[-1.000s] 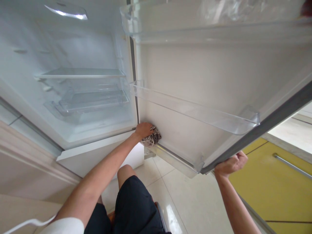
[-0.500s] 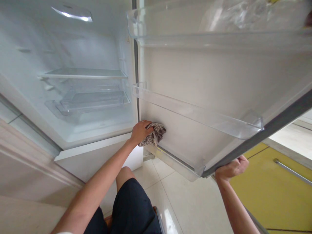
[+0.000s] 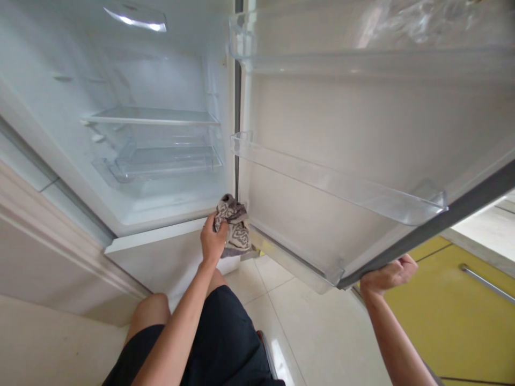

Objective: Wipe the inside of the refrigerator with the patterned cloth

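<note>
My left hand (image 3: 213, 238) is closed on a crumpled brown-and-beige patterned cloth (image 3: 236, 230), held near the hinge side of the open refrigerator door (image 3: 322, 118). The cloth is in front of the bottom corner where the door meets the fridge body. At the lower right, my right hand (image 3: 389, 276) grips the door's outer bottom edge, its fingers partly hidden behind the door. A clear door shelf (image 3: 338, 179) crosses the door above the cloth, and a lower clear bin (image 3: 298, 262) runs along its bottom.
Left stands the lit fridge interior (image 3: 161, 80) with a glass shelf (image 3: 153, 115) and a clear drawer (image 3: 161, 163). Below it is a white lower front panel (image 3: 161, 260). A yellow cabinet (image 3: 454, 316) with a metal handle (image 3: 486, 284) is at right, over pale floor tiles (image 3: 317, 327).
My left hand has drawn the cloth left, off the door's inner lower corner toward the fridge body. My right hand keeps hold of the door edge. The view has shifted slightly left.
</note>
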The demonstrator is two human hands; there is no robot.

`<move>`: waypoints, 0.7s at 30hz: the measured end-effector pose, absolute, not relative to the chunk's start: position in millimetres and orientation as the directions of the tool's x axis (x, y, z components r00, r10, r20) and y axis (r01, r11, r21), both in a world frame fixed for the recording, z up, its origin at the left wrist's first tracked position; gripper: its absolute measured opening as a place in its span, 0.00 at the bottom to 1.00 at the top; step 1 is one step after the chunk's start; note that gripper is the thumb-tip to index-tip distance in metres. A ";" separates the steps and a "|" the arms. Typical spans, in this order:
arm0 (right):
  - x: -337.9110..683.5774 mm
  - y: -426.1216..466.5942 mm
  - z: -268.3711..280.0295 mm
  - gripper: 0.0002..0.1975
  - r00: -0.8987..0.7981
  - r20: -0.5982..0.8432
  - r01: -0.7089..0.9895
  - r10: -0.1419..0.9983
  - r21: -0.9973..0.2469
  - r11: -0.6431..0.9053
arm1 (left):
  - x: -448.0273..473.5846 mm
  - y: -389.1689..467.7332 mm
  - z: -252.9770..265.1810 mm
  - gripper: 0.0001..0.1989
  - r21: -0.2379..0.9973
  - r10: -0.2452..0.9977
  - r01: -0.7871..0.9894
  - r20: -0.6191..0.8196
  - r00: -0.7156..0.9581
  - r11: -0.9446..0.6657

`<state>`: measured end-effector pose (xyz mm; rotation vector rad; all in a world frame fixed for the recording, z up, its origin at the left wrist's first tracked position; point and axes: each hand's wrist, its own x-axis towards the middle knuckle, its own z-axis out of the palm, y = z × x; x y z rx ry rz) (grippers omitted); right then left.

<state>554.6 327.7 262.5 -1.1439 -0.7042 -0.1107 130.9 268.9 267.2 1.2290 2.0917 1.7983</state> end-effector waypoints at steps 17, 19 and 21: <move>553.5 330.5 263.9 0.14 0.784 0.546 0.400 0.295 -0.808 0.433 | 295.0 193.8 256.1 0.36 0.931 0.939 0.280 0.292 -0.182 -0.235; 552.7 328.6 264.3 0.14 0.780 0.549 0.401 0.302 -0.808 0.432 | 308.6 190.4 265.4 0.31 0.931 0.936 0.221 0.324 -0.137 -0.290; 552.1 326.2 263.6 0.13 0.776 0.550 0.402 0.310 -0.809 0.428 | 314.3 193.9 275.2 0.24 0.927 0.917 0.182 0.359 -0.175 -0.328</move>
